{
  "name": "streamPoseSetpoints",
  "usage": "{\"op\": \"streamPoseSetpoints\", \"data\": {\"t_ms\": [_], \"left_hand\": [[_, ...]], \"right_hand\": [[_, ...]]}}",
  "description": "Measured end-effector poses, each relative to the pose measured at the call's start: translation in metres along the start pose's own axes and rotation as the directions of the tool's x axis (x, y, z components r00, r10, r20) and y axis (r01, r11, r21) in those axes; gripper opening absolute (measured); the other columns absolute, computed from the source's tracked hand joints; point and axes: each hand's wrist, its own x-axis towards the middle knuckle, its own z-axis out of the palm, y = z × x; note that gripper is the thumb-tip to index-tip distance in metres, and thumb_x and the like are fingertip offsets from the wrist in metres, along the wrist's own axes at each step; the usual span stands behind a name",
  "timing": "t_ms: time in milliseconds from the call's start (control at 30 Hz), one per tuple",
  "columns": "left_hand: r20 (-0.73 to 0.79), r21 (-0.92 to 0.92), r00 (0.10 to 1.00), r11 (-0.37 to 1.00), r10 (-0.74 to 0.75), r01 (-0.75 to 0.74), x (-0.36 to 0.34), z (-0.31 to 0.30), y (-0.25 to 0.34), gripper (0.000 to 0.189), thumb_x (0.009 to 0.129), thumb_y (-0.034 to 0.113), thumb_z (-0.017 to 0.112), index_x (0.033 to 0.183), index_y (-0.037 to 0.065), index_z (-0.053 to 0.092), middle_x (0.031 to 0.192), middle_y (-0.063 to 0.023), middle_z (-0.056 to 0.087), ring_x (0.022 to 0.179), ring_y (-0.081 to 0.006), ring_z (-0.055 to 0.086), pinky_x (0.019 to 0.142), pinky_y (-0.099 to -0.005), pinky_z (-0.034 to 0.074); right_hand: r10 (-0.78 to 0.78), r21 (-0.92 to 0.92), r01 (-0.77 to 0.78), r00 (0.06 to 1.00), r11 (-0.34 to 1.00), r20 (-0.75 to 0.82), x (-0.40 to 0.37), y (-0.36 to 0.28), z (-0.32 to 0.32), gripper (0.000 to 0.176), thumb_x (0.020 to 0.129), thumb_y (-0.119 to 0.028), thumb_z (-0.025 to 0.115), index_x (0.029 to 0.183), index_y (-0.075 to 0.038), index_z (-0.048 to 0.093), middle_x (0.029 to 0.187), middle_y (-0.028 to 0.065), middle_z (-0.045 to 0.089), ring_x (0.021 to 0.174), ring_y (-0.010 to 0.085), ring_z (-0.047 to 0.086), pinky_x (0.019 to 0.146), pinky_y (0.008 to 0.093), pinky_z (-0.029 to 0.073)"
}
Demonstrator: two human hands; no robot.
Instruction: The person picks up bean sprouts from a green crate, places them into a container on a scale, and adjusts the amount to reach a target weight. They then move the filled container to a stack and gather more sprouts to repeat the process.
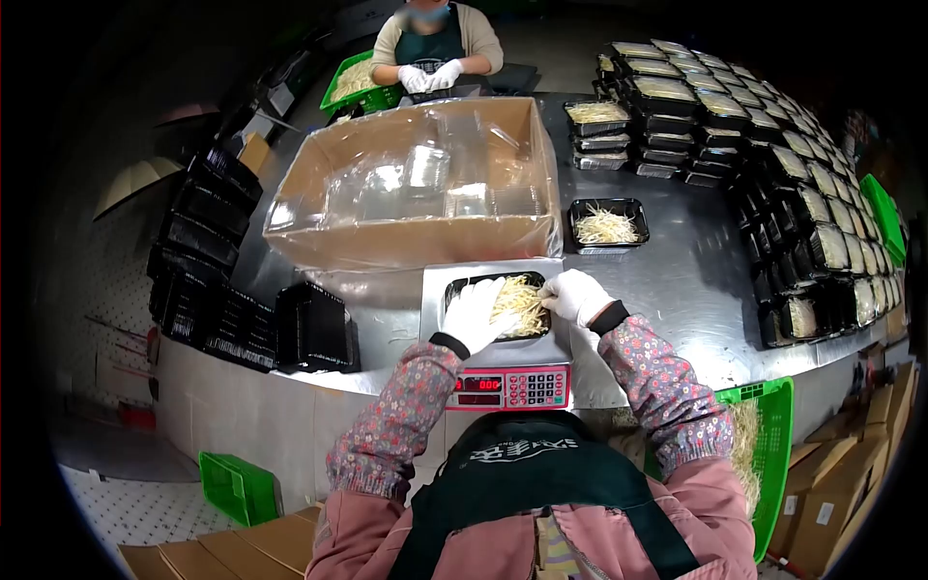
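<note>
A black plastic tray filled with pale bean sprouts sits on the scale's plate. My left hand, in a white glove, lies over the tray's left part, fingers stretched out on the sprouts. At the tray's right end, my gloved right hand has its fingers curled together on the edge of the sprouts. Below the tray, the red scale panel shows 0.00. Another sprout-filled tray stands uncovered farther back to the right.
A big cardboard box lined with plastic holds clear lids. Stacked black trays stand left. Filled packs are piled high at right. A green crate of sprouts is beside me. Across the table, a person works in white gloves.
</note>
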Motion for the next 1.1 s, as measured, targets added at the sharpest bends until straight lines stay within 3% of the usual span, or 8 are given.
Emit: {"op": "streamPoseSetpoints", "data": {"t_ms": [300, 400, 467, 567, 633, 700, 833, 1100], "left_hand": [[-0.248, -0.093, 0.965, 0.990, 0.082, -0.108, -0.014, -0.027, 0.017, 0.082, 0.072, 0.045, 0.079, 0.135, 0.001, 0.051, 0.130, -0.0198, 0.056, 0.120, -0.0353, 0.051, 0.104, -0.0457, 0.039], [-0.362, -0.497, 0.922, 0.865, -0.137, -0.067, -0.032, -0.055, 0.023, 0.071, 0.073, 0.020, 0.082, 0.135, 0.001, 0.052, 0.129, -0.0183, 0.057, 0.122, -0.0326, 0.051, 0.108, -0.0413, 0.038], [-0.480, -0.603, 0.802, 0.798, -0.356, -0.007, -0.046, -0.004, -0.021, 0.064, 0.084, 0.011, 0.071, 0.141, -0.001, 0.044, 0.139, -0.0186, 0.048, 0.132, -0.0279, 0.045, 0.112, -0.0369, 0.034], [-0.317, -0.869, 0.813, 0.493, -0.488, -0.043, -0.052, 0.025, -0.040, 0.055, 0.098, 0.013, 0.051, 0.146, -0.006, 0.032, 0.151, -0.0207, 0.037, 0.141, -0.0305, 0.034, 0.117, -0.0381, 0.025], [-0.378, -0.521, 0.853, 0.844, -0.360, 0.126, -0.048, 0.024, -0.041, 0.053, 0.099, 0.016, 0.048, 0.146, -0.005, 0.035, 0.149, -0.0249, 0.039, 0.140, -0.0363, 0.036, 0.117, -0.0399, 0.025], [-0.408, -0.431, 0.868, 0.898, -0.284, 0.091, -0.043, 0.021, -0.022, 0.051, 0.098, 0.015, 0.049, 0.144, -0.004, 0.039, 0.145, -0.0259, 0.043, 0.136, -0.0391, 0.039, 0.116, -0.0429, 0.028], [-0.320, -0.014, 0.941, 0.994, -0.107, 0.109, -0.035, 0.018, -0.005, 0.041, 0.095, 0.021, 0.051, 0.130, 0.000, 0.057, 0.129, -0.0192, 0.060, 0.121, -0.0337, 0.055, 0.108, -0.0424, 0.038], [-0.394, -0.034, 0.914, 0.995, -0.101, 0.095, -0.034, 0.015, 0.000, 0.035, 0.093, 0.016, 0.053, 0.123, 0.002, 0.062, 0.121, -0.0170, 0.064, 0.111, -0.0325, 0.060, 0.098, -0.0443, 0.045]], "right_hand": [[-0.043, 0.438, 0.084, 0.994, 0.895, -0.103, -0.010, -0.033, -0.089, 0.017, 0.085, -0.016, 0.072, 0.094, -0.002, 0.074, 0.082, 0.0127, 0.073, 0.075, 0.0173, 0.069, 0.071, 0.0303, 0.054], [-0.108, 0.504, 0.161, 0.985, 0.848, -0.133, -0.002, -0.060, -0.066, 0.016, 0.087, -0.010, 0.071, 0.098, 0.001, 0.073, 0.091, 0.0090, 0.074, 0.082, 0.0108, 0.067, 0.075, 0.0257, 0.054], [-0.146, 0.435, 0.201, 0.977, 0.878, -0.157, 0.011, -0.046, -0.016, 0.023, 0.087, -0.025, 0.071, 0.100, -0.006, 0.074, 0.091, 0.0110, 0.072, 0.085, 0.0240, 0.068, 0.079, 0.0338, 0.053], [-0.154, 0.185, 0.201, 0.959, 0.962, -0.237, 0.010, -0.033, 0.027, 0.026, 0.085, -0.026, 0.071, 0.106, -0.010, 0.074, 0.118, 0.0140, 0.065, 0.110, 0.0313, 0.059, 0.097, 0.0415, 0.045], [-0.191, 0.096, 0.225, 0.942, 0.970, -0.277, 0.005, -0.033, 0.037, 0.041, 0.090, -0.030, 0.063, 0.123, -0.006, 0.063, 0.130, 0.0180, 0.058, 0.121, 0.0359, 0.052, 0.103, 0.0450, 0.040], [-0.240, 0.004, 0.260, 0.899, 0.966, -0.365, 0.009, -0.033, 0.062, 0.051, 0.093, -0.033, 0.058, 0.132, -0.002, 0.055, 0.133, 0.0204, 0.056, 0.124, 0.0380, 0.050, 0.105, 0.0463, 0.039], [-0.069, -0.054, 0.063, 0.991, 0.997, -0.113, -0.005, -0.065, 0.075, 0.062, 0.099, -0.036, 0.045, 0.146, 0.003, 0.035, 0.147, 0.0293, 0.039, 0.137, 0.0441, 0.038, 0.115, 0.0499, 0.028], [-0.086, 0.116, 0.081, 0.995, 0.990, 0.039, 0.007, -0.051, 0.066, 0.067, 0.096, -0.036, 0.047, 0.147, 0.005, 0.032, 0.150, 0.0308, 0.033, 0.141, 0.0434, 0.032, 0.118, 0.0470, 0.024]]}}
